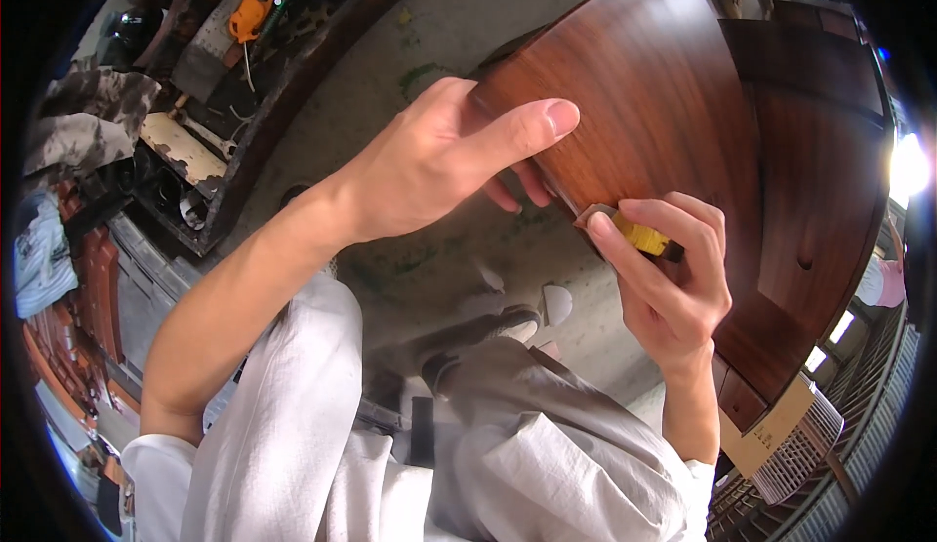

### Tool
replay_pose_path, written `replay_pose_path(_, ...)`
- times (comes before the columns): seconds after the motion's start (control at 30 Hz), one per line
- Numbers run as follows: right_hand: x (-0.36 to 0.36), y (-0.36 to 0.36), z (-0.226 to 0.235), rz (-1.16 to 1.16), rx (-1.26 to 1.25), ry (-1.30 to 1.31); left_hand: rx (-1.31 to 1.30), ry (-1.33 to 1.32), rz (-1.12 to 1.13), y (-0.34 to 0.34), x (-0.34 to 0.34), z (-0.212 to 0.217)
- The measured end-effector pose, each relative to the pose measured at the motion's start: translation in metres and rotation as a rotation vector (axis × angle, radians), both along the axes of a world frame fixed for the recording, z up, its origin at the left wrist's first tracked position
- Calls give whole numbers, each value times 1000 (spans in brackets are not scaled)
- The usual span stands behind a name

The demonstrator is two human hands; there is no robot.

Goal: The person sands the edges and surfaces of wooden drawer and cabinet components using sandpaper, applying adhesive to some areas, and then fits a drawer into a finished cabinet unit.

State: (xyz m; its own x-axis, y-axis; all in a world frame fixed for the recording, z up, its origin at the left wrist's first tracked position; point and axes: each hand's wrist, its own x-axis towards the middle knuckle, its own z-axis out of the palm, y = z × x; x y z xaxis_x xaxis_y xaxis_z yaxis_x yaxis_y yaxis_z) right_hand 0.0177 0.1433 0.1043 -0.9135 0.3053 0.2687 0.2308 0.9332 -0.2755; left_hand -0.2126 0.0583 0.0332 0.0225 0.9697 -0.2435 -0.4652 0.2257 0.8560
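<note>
A glossy dark-brown wooden panel (644, 83) slants across the upper right of the head view. My left hand (439, 157) grips its near left corner, the thumb lying on the polished face and the fingers curled beneath the edge. At the panel's lower edge, my right hand (683, 279) pinches a small yellow block (644, 237). A thin brownish piece (593, 213) shows between the right thumb and the edge; its kind is unclear. The right fingers partly cover the block.
Another brown wooden part (810, 181) stands right of the panel. To the left, a dark bench (293, 83) carries an orange air gun (252, 5), a wrench (207, 137) and rags. A pale plastic grille (800, 444) sits at the lower right, and my legs fill the lower middle.
</note>
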Motion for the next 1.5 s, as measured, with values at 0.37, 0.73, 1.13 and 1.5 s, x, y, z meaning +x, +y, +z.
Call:
replay_pose_path(0.37,7,0,-5,-22,-2,35,16,7,8,0,1,-2)
replay_pose_path(0.73,5,-3,-3,-27,13,-6,34,19,-3,-1,2,-2)
replay_pose_path(1.13,6,-3,-4,-32,10,-2,53,39,-5,0,0,-2)
replay_pose_path(1.5,8,-6,-6,-33,48,14,32,19,-11,0,1,-1)
